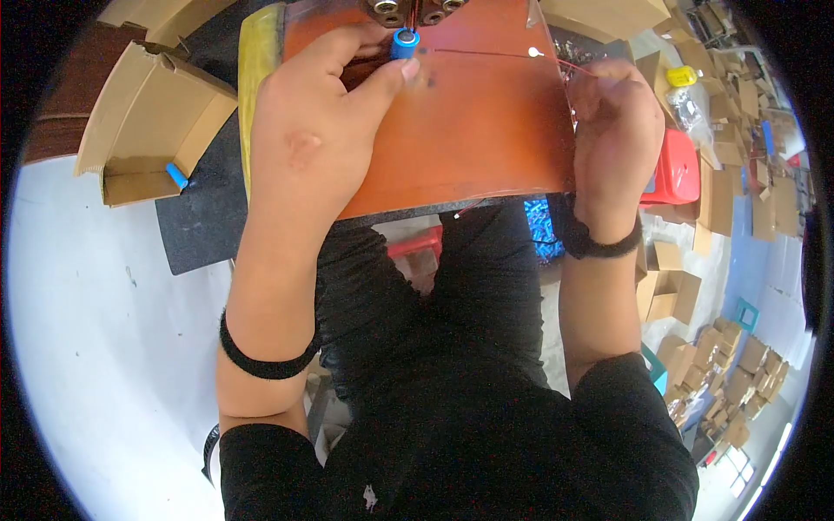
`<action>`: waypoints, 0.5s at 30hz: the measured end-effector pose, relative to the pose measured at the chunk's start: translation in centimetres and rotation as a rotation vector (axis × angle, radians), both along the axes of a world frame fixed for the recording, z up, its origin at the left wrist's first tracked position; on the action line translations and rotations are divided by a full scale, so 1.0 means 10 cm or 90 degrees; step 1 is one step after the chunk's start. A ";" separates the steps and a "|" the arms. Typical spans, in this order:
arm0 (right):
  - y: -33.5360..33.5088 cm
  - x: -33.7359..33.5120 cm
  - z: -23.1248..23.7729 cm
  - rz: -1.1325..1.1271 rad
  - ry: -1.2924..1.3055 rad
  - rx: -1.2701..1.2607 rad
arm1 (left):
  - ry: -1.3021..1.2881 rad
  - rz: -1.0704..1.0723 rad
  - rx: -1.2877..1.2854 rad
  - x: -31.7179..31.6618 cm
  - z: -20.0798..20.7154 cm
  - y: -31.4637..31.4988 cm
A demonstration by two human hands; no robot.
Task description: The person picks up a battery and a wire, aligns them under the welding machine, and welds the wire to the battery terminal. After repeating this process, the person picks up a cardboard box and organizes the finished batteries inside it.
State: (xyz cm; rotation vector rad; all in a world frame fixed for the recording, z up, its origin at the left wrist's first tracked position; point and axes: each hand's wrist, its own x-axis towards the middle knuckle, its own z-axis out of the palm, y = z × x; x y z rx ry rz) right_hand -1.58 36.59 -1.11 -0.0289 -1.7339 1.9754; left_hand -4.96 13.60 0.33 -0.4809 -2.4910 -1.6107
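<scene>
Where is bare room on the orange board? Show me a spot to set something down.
The orange board is bare between the left hand and right hand, below the thin wire. It is crowded at the top, where the left hand holds the blue cylinder beside the metal fixture.

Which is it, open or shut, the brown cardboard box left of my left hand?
Open: nothing covers the brown cardboard box; its inner walls show, with a small blue cylinder near its lower right corner.
</scene>
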 end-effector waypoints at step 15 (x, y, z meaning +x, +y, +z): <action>0.02 0.02 -0.03 0.041 0.058 0.114 | -0.024 -0.002 0.011 0.03 0.04 0.02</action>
